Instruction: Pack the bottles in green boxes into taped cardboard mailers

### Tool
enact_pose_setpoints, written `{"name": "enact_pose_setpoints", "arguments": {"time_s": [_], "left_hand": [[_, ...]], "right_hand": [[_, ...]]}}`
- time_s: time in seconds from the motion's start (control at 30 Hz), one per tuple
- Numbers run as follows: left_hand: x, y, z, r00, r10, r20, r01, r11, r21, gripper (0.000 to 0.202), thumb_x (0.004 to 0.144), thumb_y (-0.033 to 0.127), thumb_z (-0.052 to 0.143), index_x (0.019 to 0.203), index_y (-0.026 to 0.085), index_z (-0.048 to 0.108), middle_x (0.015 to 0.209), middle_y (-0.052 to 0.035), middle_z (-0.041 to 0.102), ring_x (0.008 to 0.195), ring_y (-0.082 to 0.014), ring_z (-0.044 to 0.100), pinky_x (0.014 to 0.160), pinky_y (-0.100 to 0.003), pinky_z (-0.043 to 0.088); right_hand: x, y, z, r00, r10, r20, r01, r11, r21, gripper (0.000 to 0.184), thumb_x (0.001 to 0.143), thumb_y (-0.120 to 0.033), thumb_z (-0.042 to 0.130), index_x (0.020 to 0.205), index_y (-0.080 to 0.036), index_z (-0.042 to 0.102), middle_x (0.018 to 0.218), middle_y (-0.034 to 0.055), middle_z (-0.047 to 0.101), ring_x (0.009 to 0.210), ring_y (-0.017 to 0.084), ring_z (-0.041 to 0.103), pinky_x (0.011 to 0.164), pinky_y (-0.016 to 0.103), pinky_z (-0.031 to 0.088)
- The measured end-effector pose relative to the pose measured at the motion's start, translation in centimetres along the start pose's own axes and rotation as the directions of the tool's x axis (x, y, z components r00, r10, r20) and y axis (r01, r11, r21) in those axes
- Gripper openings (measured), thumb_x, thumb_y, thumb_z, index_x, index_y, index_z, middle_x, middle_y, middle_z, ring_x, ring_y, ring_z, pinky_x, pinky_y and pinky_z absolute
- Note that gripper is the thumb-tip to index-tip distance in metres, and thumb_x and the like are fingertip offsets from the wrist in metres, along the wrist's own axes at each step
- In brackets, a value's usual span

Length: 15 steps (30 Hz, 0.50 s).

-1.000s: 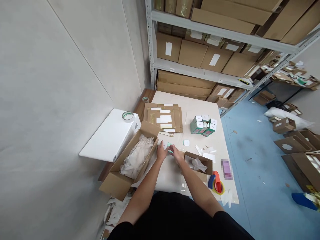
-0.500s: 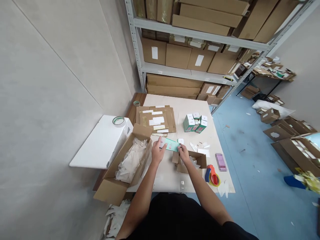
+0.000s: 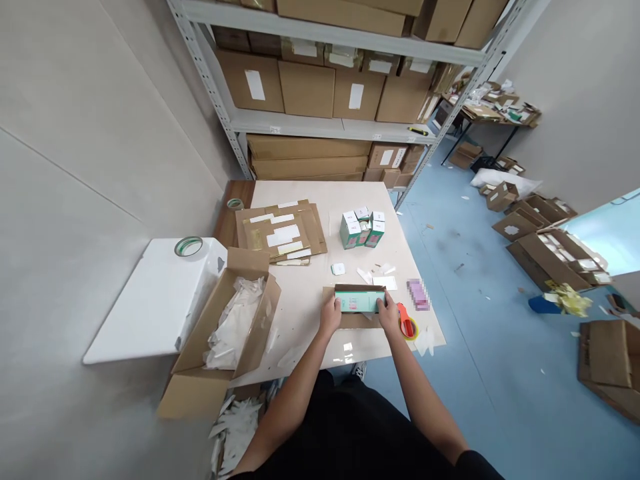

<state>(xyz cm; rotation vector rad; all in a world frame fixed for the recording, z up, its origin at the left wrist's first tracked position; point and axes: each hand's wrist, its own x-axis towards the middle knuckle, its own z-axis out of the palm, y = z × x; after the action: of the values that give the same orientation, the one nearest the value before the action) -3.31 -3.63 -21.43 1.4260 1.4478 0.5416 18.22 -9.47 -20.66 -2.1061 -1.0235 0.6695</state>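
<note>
My left hand [image 3: 331, 315] and my right hand [image 3: 387, 313] grip the two ends of a long green and white box [image 3: 359, 301]. The green box sits over a small open cardboard box [image 3: 353, 320] near the front edge of the pale table [image 3: 310, 280]. Both hands have fingers curled round the green box's ends.
A cluster of small green and white boxes [image 3: 362, 229] stands mid-table. Flattened cardboard [image 3: 280, 233] lies at the back left. An open carton with plastic wrap [image 3: 230, 327] sits left. A red tape dispenser [image 3: 407, 325] lies by my right hand. Shelving with cartons [image 3: 320, 87] stands behind.
The hands carried the green box from the table's middle back to over the small cardboard box. The camera view shifted, with the table now lower and more centred.
</note>
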Motion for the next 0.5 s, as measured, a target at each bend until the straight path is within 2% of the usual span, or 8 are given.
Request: {"name": "enact_pose_setpoints", "arguments": {"time_s": [0.07, 0.13, 0.17, 0.23, 0.33, 0.4, 0.5], "left_hand": [[0.3, -0.5, 0.9, 1.000, 0.020, -0.023, -0.019, 1.000, 0.010, 0.046, 0.106, 0.034, 0.036, 0.144, 0.018, 0.058, 0.138, -0.0129, 0.068, 0.133, -0.0285, 0.061, 0.112, -0.043, 0.047], [0.8, -1.1, 1.4, 0.996, 0.062, -0.065, -0.060, 0.997, 0.044, 0.051, 0.103, 0.029, 0.043, 0.153, 0.018, 0.049, 0.155, -0.0130, 0.054, 0.148, -0.0272, 0.044, 0.121, -0.042, 0.037], [1.1, -1.4, 1.6, 0.993, 0.092, -0.072, -0.087, 0.994, 0.070, 0.056, 0.101, 0.026, 0.047, 0.156, 0.018, 0.044, 0.160, -0.0127, 0.048, 0.152, -0.0266, 0.038, 0.124, -0.043, 0.033], [1.8, -2.1, 1.8, 0.987, 0.158, -0.035, -0.152, 0.980, 0.128, 0.065, 0.095, 0.022, 0.054, 0.159, 0.018, 0.040, 0.163, -0.0133, 0.044, 0.153, -0.0264, 0.037, 0.126, -0.044, 0.030], [2.4, -3.1, 2.0, 0.976, 0.204, 0.076, -0.216, 0.950, 0.225, 0.065, 0.089, 0.019, 0.061, 0.153, 0.015, 0.048, 0.157, -0.0160, 0.049, 0.151, -0.0285, 0.040, 0.125, -0.045, 0.031], [2.5, -3.8, 2.2, 0.974, 0.187, 0.127, -0.218, 0.927, 0.306, 0.059, 0.086, 0.020, 0.066, 0.144, 0.014, 0.057, 0.156, -0.0171, 0.051, 0.153, -0.0318, 0.034, 0.126, -0.047, 0.029], [2.4, -4.8, 2.9, 0.976, 0.157, 0.149, -0.205, 0.893, 0.401, 0.061, 0.081, 0.022, 0.073, 0.140, 0.016, 0.061, 0.164, -0.0165, 0.039, 0.158, -0.0359, 0.022, 0.126, -0.049, 0.027]], "right_hand": [[-0.1, 0.4, -0.4, 1.000, 0.002, 0.016, -0.002, 1.000, 0.025, 0.066, 0.091, -0.046, 0.050, 0.149, -0.015, 0.057, 0.124, 0.0131, 0.074, 0.121, 0.033, 0.064, 0.102, 0.041, 0.051], [-0.1, 0.5, -0.5, 1.000, -0.003, 0.028, 0.002, 0.999, 0.047, 0.065, 0.091, -0.044, 0.050, 0.149, -0.017, 0.056, 0.129, 0.0131, 0.072, 0.127, 0.033, 0.062, 0.106, 0.042, 0.049], [-0.1, 0.5, -0.5, 1.000, -0.004, 0.029, 0.003, 0.999, 0.054, 0.064, 0.091, -0.044, 0.050, 0.150, -0.018, 0.056, 0.133, 0.0128, 0.071, 0.131, 0.032, 0.060, 0.109, 0.043, 0.048], [0.0, 0.5, -0.5, 1.000, -0.008, 0.028, 0.005, 0.997, 0.080, 0.064, 0.091, -0.044, 0.051, 0.150, -0.020, 0.055, 0.142, 0.0115, 0.066, 0.138, 0.031, 0.055, 0.115, 0.044, 0.044], [0.2, 0.7, -0.4, 0.999, -0.029, 0.040, 0.023, 0.989, 0.149, 0.063, 0.092, -0.043, 0.052, 0.151, -0.023, 0.054, 0.149, 0.0097, 0.060, 0.141, 0.028, 0.053, 0.118, 0.044, 0.043], [0.3, 1.1, -0.3, 0.997, -0.051, 0.060, 0.039, 0.983, 0.180, 0.063, 0.092, -0.041, 0.052, 0.152, -0.023, 0.052, 0.150, 0.0093, 0.059, 0.139, 0.027, 0.055, 0.117, 0.043, 0.045], [0.4, 2.1, 0.2, 0.994, -0.056, 0.094, 0.037, 0.980, 0.194, 0.066, 0.091, -0.040, 0.052, 0.154, -0.022, 0.048, 0.153, 0.0103, 0.056, 0.141, 0.027, 0.054, 0.116, 0.044, 0.046]]}}
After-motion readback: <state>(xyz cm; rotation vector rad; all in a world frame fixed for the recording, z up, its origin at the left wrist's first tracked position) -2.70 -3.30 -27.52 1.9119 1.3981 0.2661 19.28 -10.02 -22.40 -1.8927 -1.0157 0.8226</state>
